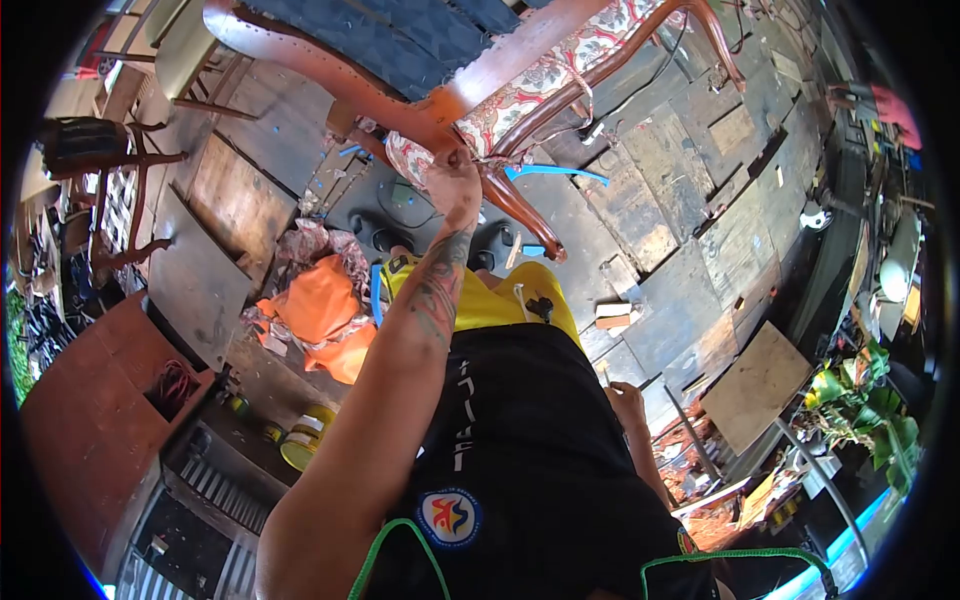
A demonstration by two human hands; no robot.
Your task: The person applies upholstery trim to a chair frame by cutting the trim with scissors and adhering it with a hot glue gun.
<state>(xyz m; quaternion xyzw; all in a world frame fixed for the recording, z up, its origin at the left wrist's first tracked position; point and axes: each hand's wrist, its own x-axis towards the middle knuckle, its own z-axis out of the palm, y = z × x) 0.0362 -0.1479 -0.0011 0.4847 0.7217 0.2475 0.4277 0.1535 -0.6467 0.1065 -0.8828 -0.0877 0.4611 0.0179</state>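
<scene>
My left hand (455, 188) is at the end of a tattooed arm, its fingers closed round the corner of a carved wooden chair frame (432, 118). The chair lies tipped at the top centre, with dark webbing (380, 45) across it and red-and-cream floral fabric (515, 100) on its side. A curved wooden leg (525, 215) points down beside my hand. My right hand (627, 402) is low at my right side with its fingers curled; a small thin thing shows at the fingertips, too small to name.
Orange cloth (315, 305) and floral scraps lie on the floor left of my legs. A reddish-brown cabinet (100, 400) stands at lower left, another chair (110, 165) at upper left. Loose boards (757, 388) and a leafy plant (880, 415) are at right. A blue strip (560, 172) lies near the chair.
</scene>
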